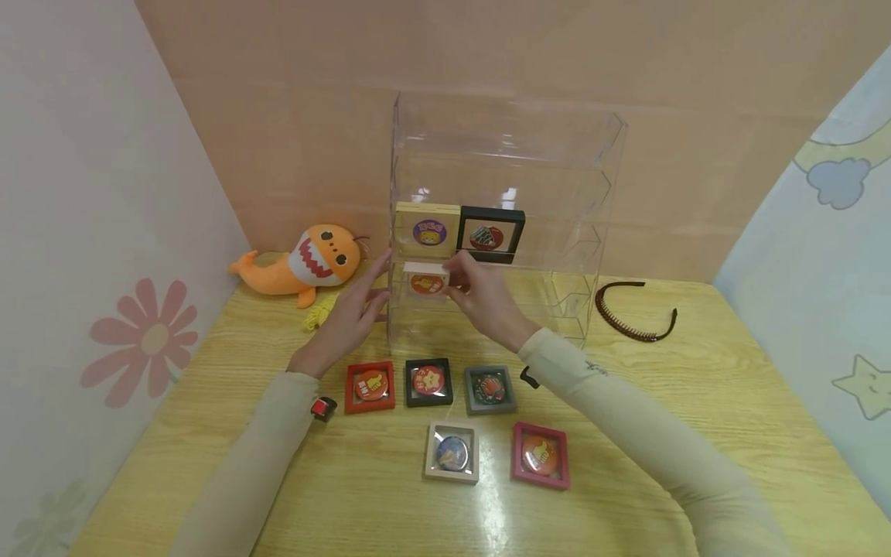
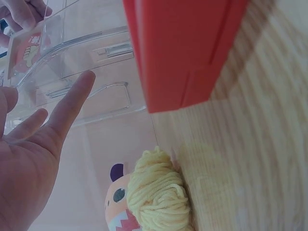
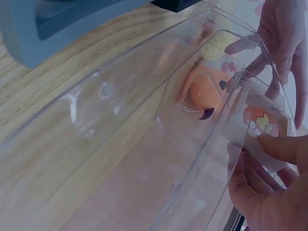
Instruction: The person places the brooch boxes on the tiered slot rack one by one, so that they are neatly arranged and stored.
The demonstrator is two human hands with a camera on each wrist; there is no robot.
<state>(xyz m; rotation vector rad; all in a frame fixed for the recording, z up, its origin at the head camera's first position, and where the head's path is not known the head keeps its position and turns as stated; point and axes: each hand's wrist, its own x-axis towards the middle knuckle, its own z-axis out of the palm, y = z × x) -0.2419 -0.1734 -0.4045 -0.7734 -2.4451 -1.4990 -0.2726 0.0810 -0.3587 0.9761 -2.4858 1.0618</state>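
Observation:
A clear acrylic tiered rack [image 1: 504, 147] stands upright at the back of the table. My right hand [image 1: 490, 303] pinches a white-framed badge [image 1: 426, 283] with an orange-red thumbs-up picture between thumb and fingers, at the left end of a lower tier. In the right wrist view the thumb lies over the front of this badge [image 3: 262, 120]. My left hand [image 1: 351, 319] is at the rack's left side, its fingers extended; whether they touch the panel I cannot tell. On the tier above sit a cream-framed badge [image 1: 428, 232] and a black-framed badge [image 1: 487, 236], side by side.
On the table before the rack lie framed badges: red [image 1: 370, 387], black [image 1: 428, 381], grey [image 1: 490, 389], beige [image 1: 452, 453] and pink [image 1: 541, 456]. An orange shark plush [image 1: 306, 263] and yellow yarn [image 1: 320, 312] are left; a dark headband [image 1: 629, 331] lies right.

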